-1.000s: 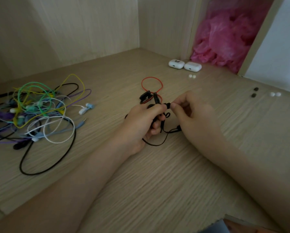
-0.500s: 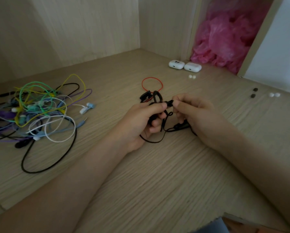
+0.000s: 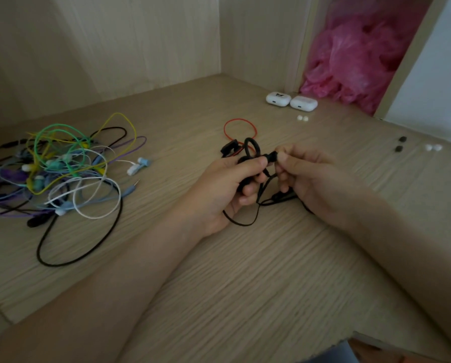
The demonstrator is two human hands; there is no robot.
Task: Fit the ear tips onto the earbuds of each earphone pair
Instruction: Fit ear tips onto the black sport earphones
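Hands have hardly moved, but since a sec ago a loop of the black cord [image 3: 249,150] has popped up above the left hand [image 3: 227,187]. Both hands are mid-frame, just over the table [image 3: 245,297].

L hand is curled round the bunched cord & holds the black earbud [image 3: 270,157] w/ thumb & finger. The right hand [image 3: 313,176] pinches the earbud's end w/ thumb & first finger, prob pushing an ear tip on. It's too dark & small to tell if the tip is on all the way.

Earbud looks light & hard, so hold its body, not the thin floppy cord, which could tug or snag. Ear tip is likely tiny, soft & squishy & may pop off, so squeeze its sides & roll it on.

Spare black tips [image 3: 399,144] & white tips [image 3: 433,147] lie at the right edge. A pile of color cords [image 3: 62,169] waits at left.
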